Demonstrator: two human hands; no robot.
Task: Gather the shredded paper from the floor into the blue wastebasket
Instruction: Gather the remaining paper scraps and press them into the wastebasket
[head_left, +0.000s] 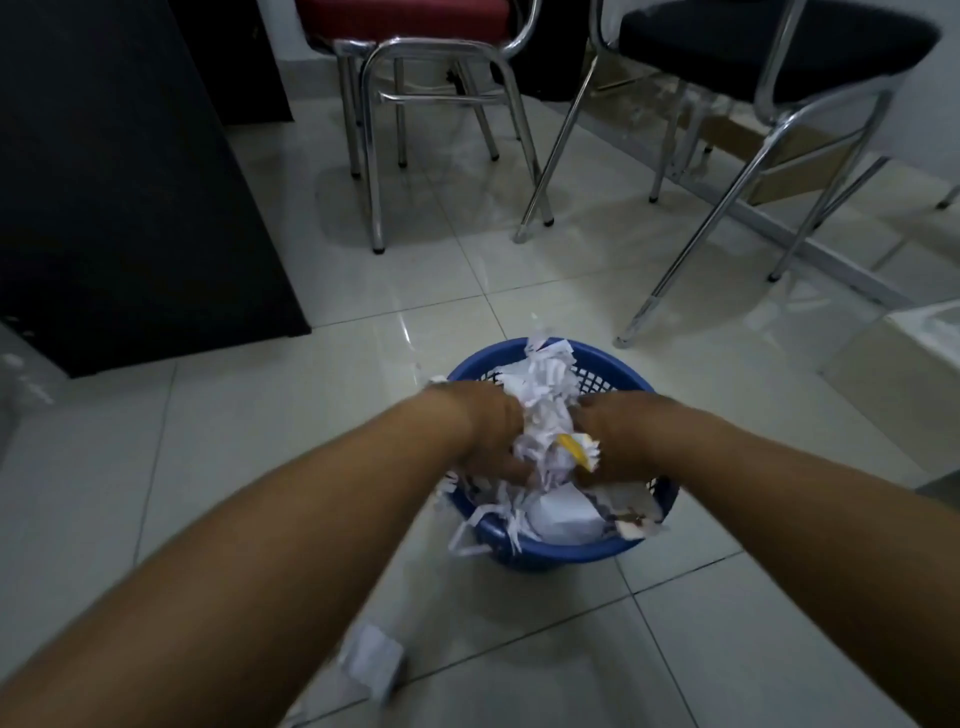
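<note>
1. Your left hand (491, 439) and right hand (615, 441) are pressed toward each other. Their fingers curl round a wad of white shredded paper (545, 410) with one yellow strip in it, so both hands grip it from opposite sides.
2. The wad sits directly above the round blue plastic mesh wastebasket (566, 553). The basket stands on the pale glossy tiled floor (260, 415) and already looks nearly full of paper.
3. To finish this step well, lower both hands into the opening before you let go, so the strips drop inside rather than over the edge.
4. Push the wad down gently to compact it. The basket looks light, so press straight down to avoid tipping it.
5. Several white strips (470, 527) hang over the near-left rim; tuck them in as you withdraw.
6. A blurred loose white paper scrap (371, 657) lies on the floor below your left forearm, apart from the basket. I judge the gathering unfinished, so collect that scrap next.
7. Two chrome-legged chairs (415, 21) stand well beyond the basket and do not obstruct you.
</note>
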